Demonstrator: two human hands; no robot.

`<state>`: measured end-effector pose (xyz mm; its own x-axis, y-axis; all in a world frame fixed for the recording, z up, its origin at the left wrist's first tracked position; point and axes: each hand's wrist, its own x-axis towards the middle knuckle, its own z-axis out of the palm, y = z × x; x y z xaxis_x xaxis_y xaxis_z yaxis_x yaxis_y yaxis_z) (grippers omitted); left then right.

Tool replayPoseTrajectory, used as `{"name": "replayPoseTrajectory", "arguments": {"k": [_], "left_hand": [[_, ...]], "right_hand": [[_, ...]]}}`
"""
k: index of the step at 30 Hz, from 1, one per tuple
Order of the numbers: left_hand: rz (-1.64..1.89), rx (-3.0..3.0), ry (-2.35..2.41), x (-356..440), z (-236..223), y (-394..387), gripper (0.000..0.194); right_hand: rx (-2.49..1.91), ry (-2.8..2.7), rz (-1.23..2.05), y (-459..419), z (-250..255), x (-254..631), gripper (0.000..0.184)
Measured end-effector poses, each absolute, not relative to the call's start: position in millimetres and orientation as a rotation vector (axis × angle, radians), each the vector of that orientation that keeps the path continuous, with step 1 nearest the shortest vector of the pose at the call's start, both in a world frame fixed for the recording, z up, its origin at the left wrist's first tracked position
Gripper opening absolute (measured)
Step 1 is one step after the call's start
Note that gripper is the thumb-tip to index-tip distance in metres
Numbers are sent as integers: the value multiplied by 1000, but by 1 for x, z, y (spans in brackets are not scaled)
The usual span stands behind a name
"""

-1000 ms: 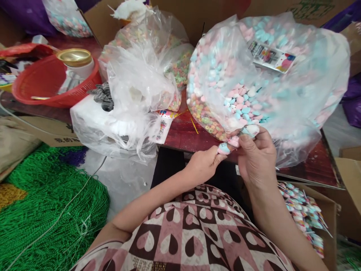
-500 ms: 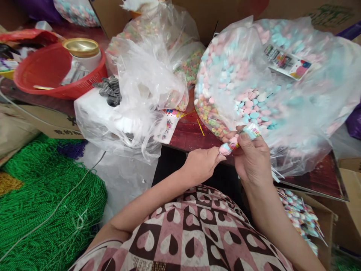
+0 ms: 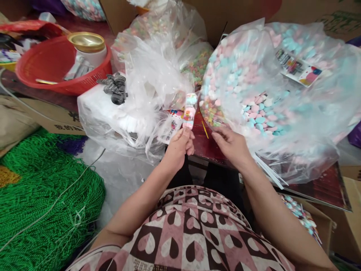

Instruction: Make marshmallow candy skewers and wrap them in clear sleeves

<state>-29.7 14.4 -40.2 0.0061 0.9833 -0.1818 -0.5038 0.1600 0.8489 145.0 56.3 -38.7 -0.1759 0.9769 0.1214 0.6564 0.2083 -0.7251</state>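
Note:
My left hand [image 3: 180, 146] is closed on the lower end of a small clear packet [image 3: 189, 111] filled with pink, blue and white pieces, and the packet stands upright above the fist. To its right, my right hand [image 3: 231, 145] is apart from the packet, fingers stretched out and nothing visible in them. It hovers by the edge of a large clear bag [image 3: 231, 71] of pink, blue and white pieces, near a thin yellow strip [image 3: 205, 129] on the dark red table [image 3: 201, 146]. Behind the packet lies a printed card [image 3: 170, 126].
A crumpled clear bag [image 3: 118, 116] holds white material, with a dark grey bundle [image 3: 114, 87] on top. A red basket [image 3: 64, 84] stands at left, above green cords [image 3: 50, 195]. White strips [image 3: 270, 171] lie under my right wrist; a cardboard box [image 3: 318, 222] holds filled packets.
The packet has moved left and now stands upright in my left hand alone. My right hand has let go of it and moved slightly left and down.

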Motion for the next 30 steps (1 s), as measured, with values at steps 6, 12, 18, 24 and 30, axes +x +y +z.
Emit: {"name": "replayPoseTrajectory", "arguments": {"k": [6,12,18,24,30], "left_hand": [[1384,526,879,-34,-42,15,40],[1388,527,895,-33,-45,14,40],[1393,528,902,-34,-45,12,39],[1365,553,909,-32,-45,11,38],[1300,606,932,-24,-44,13,39]], "right_hand": [[-1857,-2460,147,69,-37,121,26],[-1929,-2563,-32,82,-39,110,33],[-1866,-2562,-16,99,-40,114,27],[-1690,-2033,771,96,-36,136,5],[-1373,-1399,1273,71,-28,139,14]]}}
